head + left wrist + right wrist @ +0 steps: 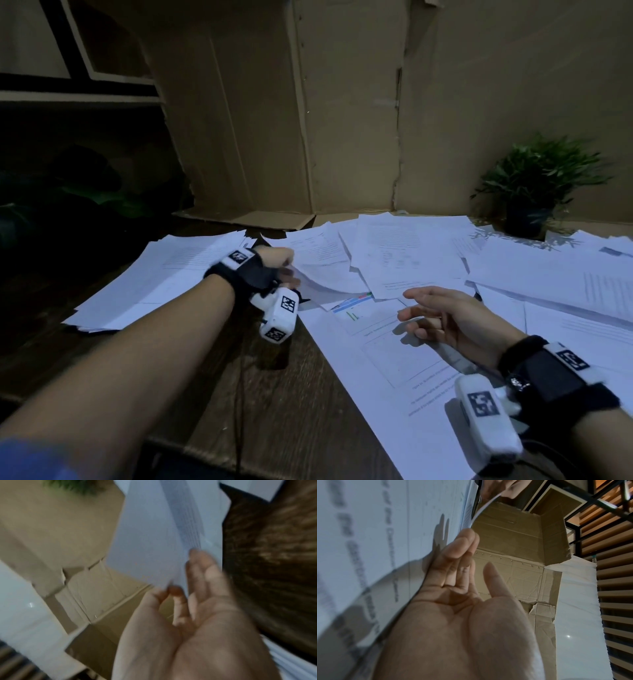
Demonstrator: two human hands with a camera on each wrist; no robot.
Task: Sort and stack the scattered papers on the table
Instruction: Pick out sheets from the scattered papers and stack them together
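White printed papers point(414, 255) lie scattered over the right and middle of the dark wooden table point(281, 401). A neater stack of sheets point(154, 277) sits at the left. My left hand point(286, 270) pinches the corner of a curling sheet point(325, 277) between thumb and forefinger; the left wrist view shows that sheet point(154, 534) lifted off the table, blurred. My right hand point(428, 318) hovers palm-up with relaxed fingers over a sheet with a coloured chart point(356, 308), holding nothing. In the right wrist view its fingers point(460, 550) are straight beside a printed page point(368, 540).
Tall cardboard panels point(342, 120) stand along the table's back edge. A small potted plant point(534, 192) sits at the back right among the papers. A dark shelf area lies at the far left. A thin cable point(239, 404) runs across the bare table near me.
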